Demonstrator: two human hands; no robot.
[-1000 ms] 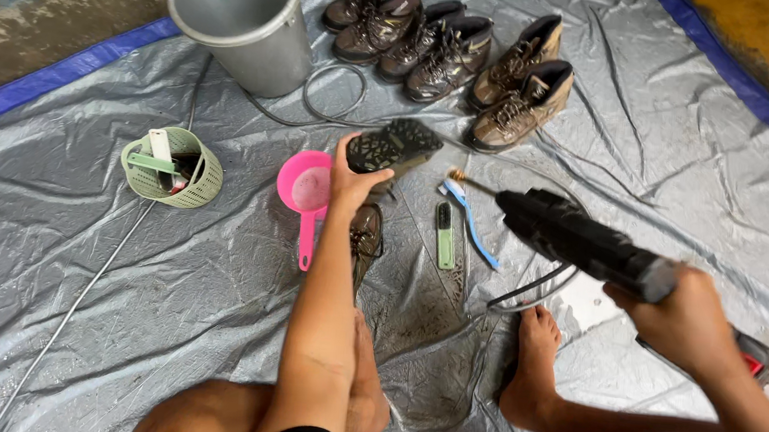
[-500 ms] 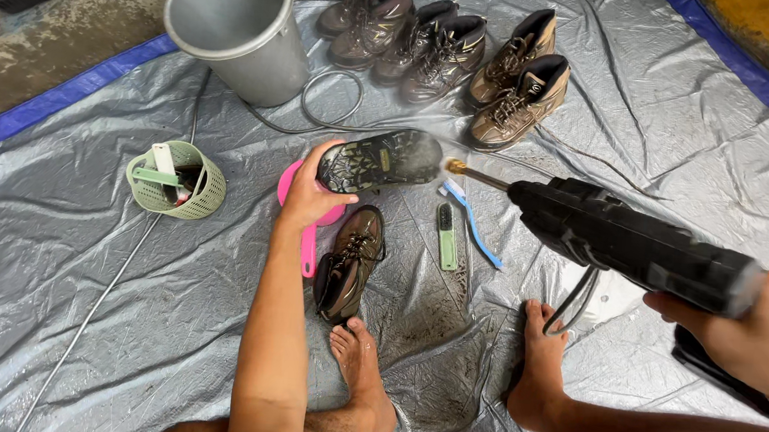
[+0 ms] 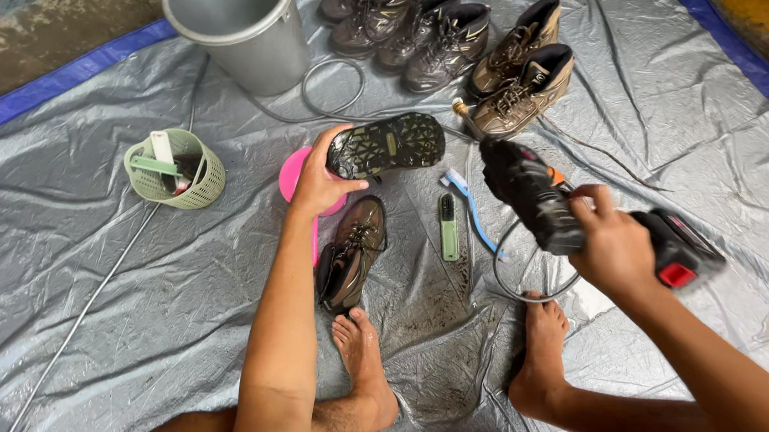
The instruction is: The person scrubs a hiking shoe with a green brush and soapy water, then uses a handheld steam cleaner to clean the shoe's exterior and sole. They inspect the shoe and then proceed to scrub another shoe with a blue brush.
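Left hand [image 3: 318, 183] had lifted the muddy brown boot [image 3: 387, 143] sole-up off the grey plastic tarp [image 3: 77, 283], grip clamped on its heel, just above the pink plastic scoop [image 3: 294, 174]. Right hand [image 3: 615, 248], grip wrapped around the black handheld spray gun [image 3: 532, 196], had swung its nozzle closer to that sole. The matching brown boot [image 3: 351, 252] lay below the scoop; cleaning looked about to begin.
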